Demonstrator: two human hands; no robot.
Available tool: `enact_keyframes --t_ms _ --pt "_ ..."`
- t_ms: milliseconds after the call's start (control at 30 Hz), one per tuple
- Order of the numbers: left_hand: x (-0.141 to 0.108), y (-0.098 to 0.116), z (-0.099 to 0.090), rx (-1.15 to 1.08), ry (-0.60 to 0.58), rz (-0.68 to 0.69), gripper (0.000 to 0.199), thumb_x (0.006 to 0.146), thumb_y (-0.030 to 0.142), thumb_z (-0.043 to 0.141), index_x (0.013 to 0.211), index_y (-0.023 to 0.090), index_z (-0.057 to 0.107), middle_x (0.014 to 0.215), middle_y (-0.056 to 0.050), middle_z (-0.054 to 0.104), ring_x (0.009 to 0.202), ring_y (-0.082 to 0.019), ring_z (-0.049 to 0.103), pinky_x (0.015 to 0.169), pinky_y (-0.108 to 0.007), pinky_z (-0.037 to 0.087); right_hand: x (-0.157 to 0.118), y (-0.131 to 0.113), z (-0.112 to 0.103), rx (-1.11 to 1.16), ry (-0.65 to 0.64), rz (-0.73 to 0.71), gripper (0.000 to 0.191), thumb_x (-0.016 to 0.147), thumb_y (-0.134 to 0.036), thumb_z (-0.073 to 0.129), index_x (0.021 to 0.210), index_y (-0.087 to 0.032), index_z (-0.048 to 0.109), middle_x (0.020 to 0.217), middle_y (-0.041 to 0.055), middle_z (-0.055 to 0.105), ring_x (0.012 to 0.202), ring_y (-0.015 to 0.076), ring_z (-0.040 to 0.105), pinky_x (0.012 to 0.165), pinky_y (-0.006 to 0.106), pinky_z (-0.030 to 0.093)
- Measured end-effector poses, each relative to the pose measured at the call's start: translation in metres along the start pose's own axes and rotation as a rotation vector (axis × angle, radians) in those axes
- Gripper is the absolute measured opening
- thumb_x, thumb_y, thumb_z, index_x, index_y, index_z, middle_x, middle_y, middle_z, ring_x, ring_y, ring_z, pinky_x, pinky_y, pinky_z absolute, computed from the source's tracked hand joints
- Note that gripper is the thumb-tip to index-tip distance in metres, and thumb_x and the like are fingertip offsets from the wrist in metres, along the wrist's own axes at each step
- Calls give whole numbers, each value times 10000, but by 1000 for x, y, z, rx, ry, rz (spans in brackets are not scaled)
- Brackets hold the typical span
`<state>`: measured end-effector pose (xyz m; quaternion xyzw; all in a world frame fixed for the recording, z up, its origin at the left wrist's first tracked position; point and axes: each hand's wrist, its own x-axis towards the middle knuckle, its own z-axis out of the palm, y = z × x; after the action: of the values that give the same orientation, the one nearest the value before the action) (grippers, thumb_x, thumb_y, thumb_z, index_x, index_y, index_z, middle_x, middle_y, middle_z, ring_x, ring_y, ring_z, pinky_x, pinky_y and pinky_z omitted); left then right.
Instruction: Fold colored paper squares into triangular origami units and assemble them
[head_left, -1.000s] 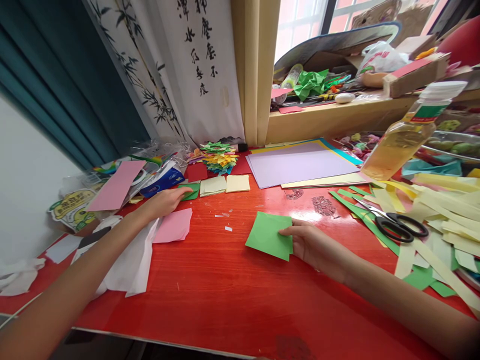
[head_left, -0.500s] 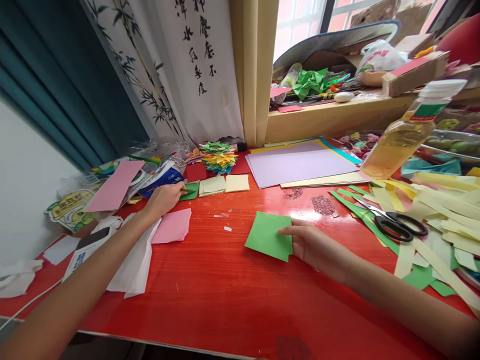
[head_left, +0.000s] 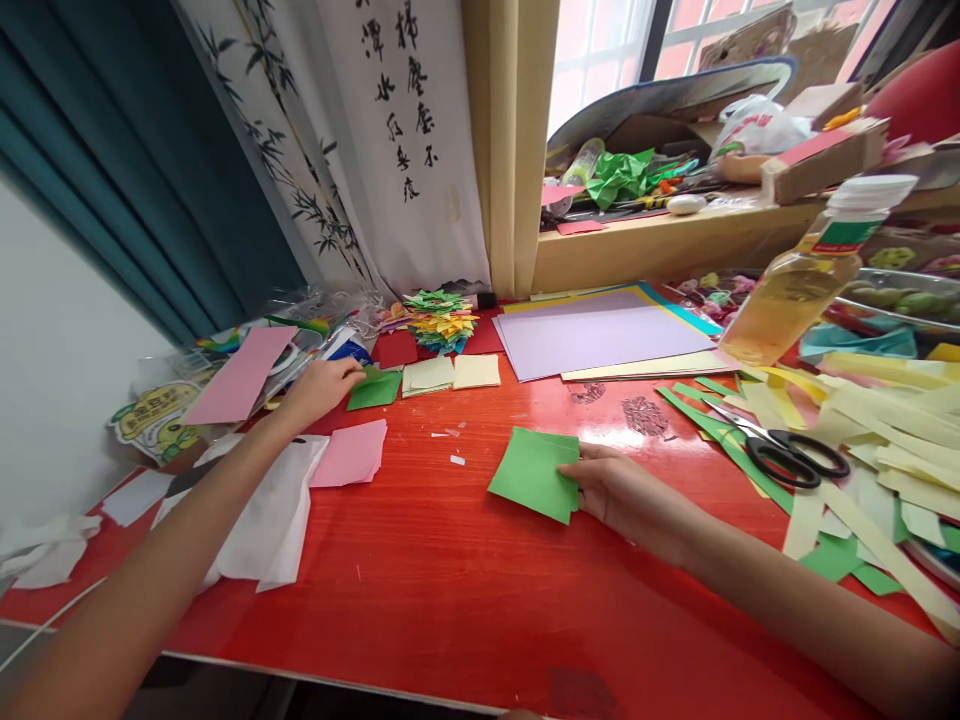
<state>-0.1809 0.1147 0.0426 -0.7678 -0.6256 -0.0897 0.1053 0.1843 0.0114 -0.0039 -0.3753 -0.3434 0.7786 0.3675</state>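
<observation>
Four o'clock: our right hand [head_left: 613, 487] pinches green sheets [head_left: 531, 475] by one edge; could splay. Nine o'clock: left hand [head_left: 324, 388] at green pile [head_left: 379, 390], grasp unclear.

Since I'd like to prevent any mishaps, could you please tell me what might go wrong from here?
The left hand, at the lying green paper, could nudge it into the pale yellow pile beside it. The held green paper might crease where the right hand pinches it. The bottle, standing close to the lilac sheet, could topple onto it if bumped.
</observation>
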Motion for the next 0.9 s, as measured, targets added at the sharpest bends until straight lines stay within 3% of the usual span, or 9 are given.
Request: enact_keyframes --t_ms 100,133,200,300,433,600,733,800,900 --pt "-8 47 -18 64 264 -14 351 879 426 282 891 188 539 774 -44 618 710 -178 567 639 -300 417 1 1 -1 -24 1 -7 152 777 -85 491 900 -132 566 884 86 639 762 156 617 680 246 508" --pt "-14 69 -23 71 331 93 331 889 388 284 889 174 537 768 -49 617 698 -173 567 630 -302 422 1 1 -2 -24 6 -10 139 782 -97 499 897 -130 568 881 88 639 769 157 617 694 248 508" --pt "-29 118 -25 59 306 261 292 894 325 294 842 187 546 770 -38 627 693 -154 575 608 -283 433 2 2 -2 -13 22 -12 117 789 -113 506 884 -128 572 866 87 639 769 154 616 699 248 507" --pt "-57 188 -11 -10 168 703 316 898 195 239 840 172 549 769 -89 629 739 -173 598 610 -298 465 1 0 -1 24 18 -14 78 810 -168 502 807 -140 574 769 59 637 680 125 602 631 220 503" --pt "-71 229 8 -182 43 859 366 905 199 208 823 165 562 874 -153 628 886 -208 596 721 -343 484 -1 -1 1 66 -54 -43 211 814 -329 523 697 -156 549 635 6 594 555 87 552 525 182 470" --pt "-24 179 0 -366 -262 799 337 876 427 324 904 236 601 959 -37 647 897 -164 597 745 -265 476 1 5 -1 -103 13 -38 160 760 -224 584 914 -185 603 872 45 660 762 154 619 712 256 497" --pt "27 102 15 -193 -124 380 387 847 396 389 1134 173 521 1209 -82 532 1124 -228 470 950 -350 362 4 10 -5 -175 74 -19 193 769 -221 555 955 -206 604 964 50 656 833 178 620 733 280 494" --pt "40 72 30 -138 -171 328 470 827 415 417 1218 158 458 1311 -95 440 1226 -239 362 1012 -359 287 5 11 -6 -191 62 -27 195 771 -231 552 957 -208 607 967 51 655 831 181 620 731 281 493" --pt "43 46 46 -144 -236 287 514 816 459 411 1245 177 439 1314 -80 445 1195 -229 410 989 -328 311 5 12 -8 -206 37 -42 210 775 -245 548 973 -204 604 956 53 654 830 183 618 757 294 486"
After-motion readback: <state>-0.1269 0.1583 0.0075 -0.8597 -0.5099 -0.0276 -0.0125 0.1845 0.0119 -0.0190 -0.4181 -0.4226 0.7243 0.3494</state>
